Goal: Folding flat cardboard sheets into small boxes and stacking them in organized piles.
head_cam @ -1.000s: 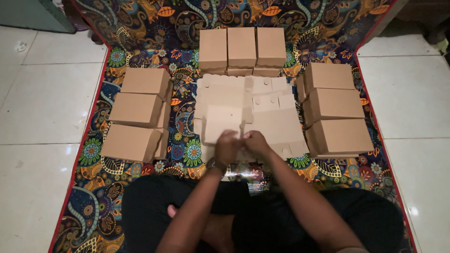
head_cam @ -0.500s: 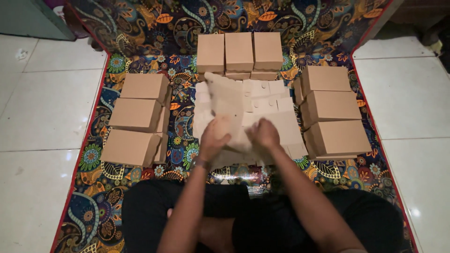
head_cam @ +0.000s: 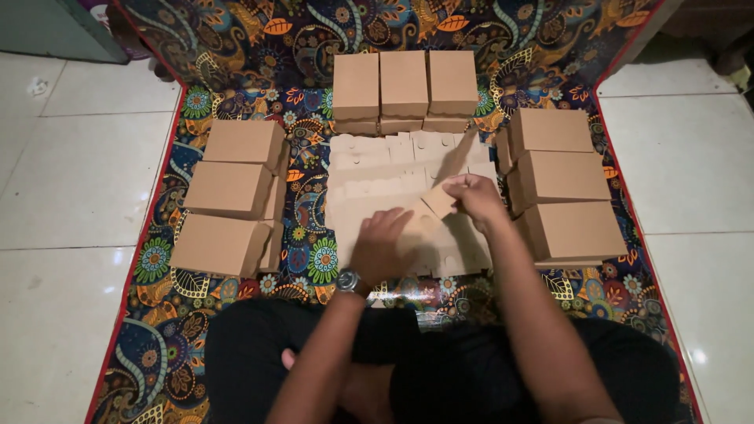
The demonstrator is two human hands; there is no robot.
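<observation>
Head view showed the flat cardboard blank lying at the centre of the frame on a pile of unfolded blanks. My right hand pinched one of its flaps between fingers and thumb, lifting it up off the sheet. My left hand lay open, palm down, pressing the sheet flat, with a wristwatch at the wrist.

Half a second before, both hands had gripped the blank together and held it raised above the pile; now it was down flat and the hands had parted, one pinning, one raising a flap, so I judged that folding had begun.

Around the pile stood finished plain brown boxes, all closed, none with any label I could make out: a row of three at the upper centre, a column of three on the left, another column of three on the right. Everything sat on a patterned mat with bright flowers and a red edge, laid over pale floor tiles.
</observation>
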